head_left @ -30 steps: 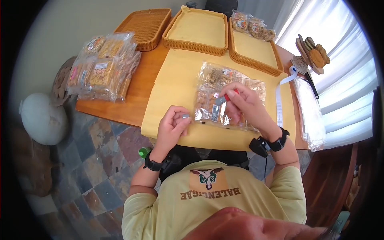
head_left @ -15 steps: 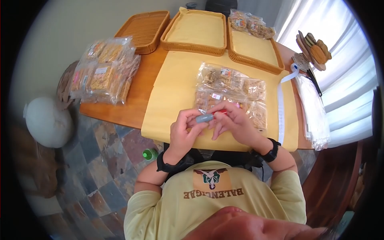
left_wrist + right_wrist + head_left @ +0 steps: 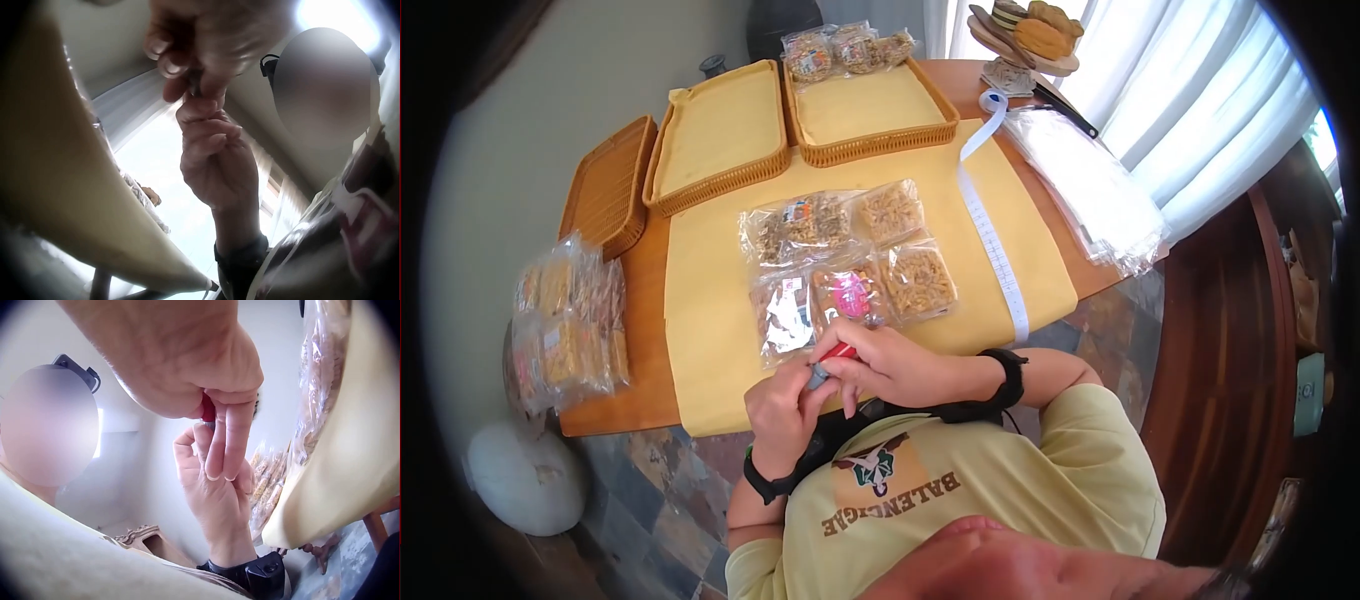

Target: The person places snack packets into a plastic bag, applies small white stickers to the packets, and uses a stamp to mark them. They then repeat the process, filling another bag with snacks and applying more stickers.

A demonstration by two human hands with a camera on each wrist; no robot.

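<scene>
Above the table's front edge both hands meet on a short red-and-grey stick (image 3: 836,352), marker-like in size. My right hand (image 3: 890,370) pinches its red end, which also shows as a bit of red between the fingers in the right wrist view. With thumb and fingers, my left hand (image 3: 780,412) grips the grey end; its fingers hide much of that part. Just beyond the hands lie clear packets of noodle-like crispy snacks, among them one with a pink label (image 3: 851,293) and a crumbly golden one (image 3: 918,278) at the right.
Yellow paper (image 3: 710,330) covers the tabletop's middle. A white measuring tape (image 3: 988,235) runs along its right side, by a stack of clear bags (image 3: 1090,185). Wicker trays (image 3: 720,182) line the back, and piled snack packets (image 3: 570,320) sit at the left edge.
The hands were apart, with a small grey piece in the left and the red-and-grey stick in the right; they came together on the stick. The head view has swung to the right.
</scene>
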